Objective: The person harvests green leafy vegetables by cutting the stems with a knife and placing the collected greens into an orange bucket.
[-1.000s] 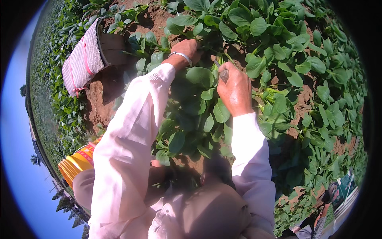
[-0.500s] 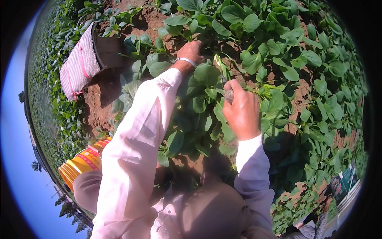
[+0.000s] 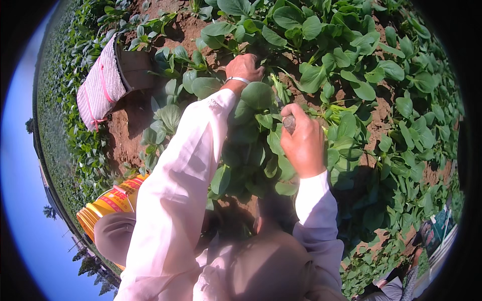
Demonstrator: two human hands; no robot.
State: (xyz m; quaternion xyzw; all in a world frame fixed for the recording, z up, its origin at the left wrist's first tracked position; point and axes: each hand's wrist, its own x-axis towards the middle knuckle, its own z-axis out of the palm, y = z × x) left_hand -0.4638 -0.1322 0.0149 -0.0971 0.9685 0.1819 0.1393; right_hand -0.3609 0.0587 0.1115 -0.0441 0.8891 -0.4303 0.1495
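Observation:
My left hand [image 3: 245, 68], with a pale band at its wrist, reaches down among leafy green plants at the upper middle. Its fingers are curled close to the soil, and what they grip is hidden. Just right of it lies a bok choy [image 3: 279, 89] with pale green stems showing. My right hand [image 3: 305, 143] is wrapped around the rounded wooden handle [image 3: 289, 123] of a knife. Only a little of the blade shows beyond the fist, near those pale stems. Broad bok choy leaves [image 3: 257, 96] stand between my two forearms.
A striped cloth-covered, open-ended container [image 3: 102, 83] lies on bare soil at the upper left. An orange-yellow bucket [image 3: 108, 203] is tipped beside my knee. Dense green plants [image 3: 401, 120] fill the right. Part of another person [image 3: 394, 288] shows at the lower right.
My left hand has shifted slightly right among the plants, its fingers still curled. The right hand keeps its hold on the knife and has barely moved. The whole view has shifted a little.

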